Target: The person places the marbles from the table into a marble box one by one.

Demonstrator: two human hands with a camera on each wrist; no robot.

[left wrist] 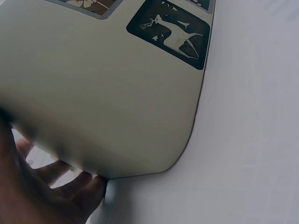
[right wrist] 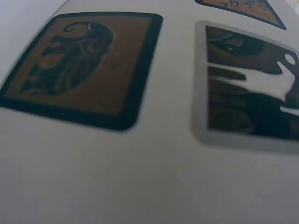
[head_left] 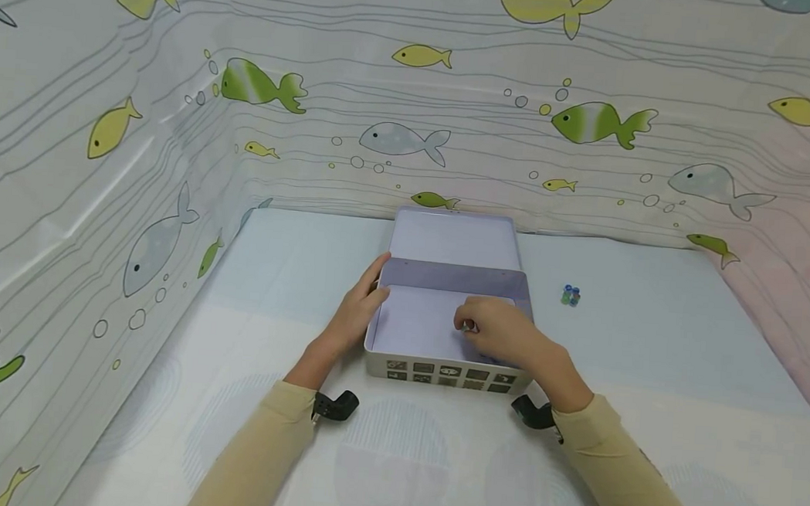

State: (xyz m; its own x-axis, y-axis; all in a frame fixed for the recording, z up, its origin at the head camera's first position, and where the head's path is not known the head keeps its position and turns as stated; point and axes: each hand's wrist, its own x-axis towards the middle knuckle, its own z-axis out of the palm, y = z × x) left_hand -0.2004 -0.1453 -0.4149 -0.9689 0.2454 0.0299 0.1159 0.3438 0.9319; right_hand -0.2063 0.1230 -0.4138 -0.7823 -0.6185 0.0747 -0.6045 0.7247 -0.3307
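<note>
Backdrop: a sheet [head_left: 480, 157] printed with yellow, green and blue-grey fish and bubbles rises behind the table's far edge and along both sides.
Table: a pale covering with faint circles spreads over the table [head_left: 685, 340].
Sleeves: a person in tan sleeves [head_left: 253, 453] reaches in from the table's near side.
Box: a pale metal-looking box [head_left: 414, 323] stands about midway between the table's left and right edges, its lavender interior facing up.
Lid: the lid [head_left: 456, 239] is swung open and tilted back, its top overlapping the table's far edge in the head view.
Left hand: the left hand [head_left: 362, 308] grips the box's left wall, thumb at the rim, fingers on the outside.
Right hand: the right hand [head_left: 501, 328] is over the box's right half, fingers curled; whether they hold anything cannot be told.
Cameras: a black camera [head_left: 337, 406] sits at the left wrist, another [head_left: 536, 414] at the right.
Labels: framed squares line the box's front in two rows; close views show a leaping deer [left wrist: 175, 35] and an elephant [right wrist: 81, 65].
Pieces: small blue-and-green pieces [head_left: 566, 298] sit together right of the box, toward the table's far right corner.
</note>
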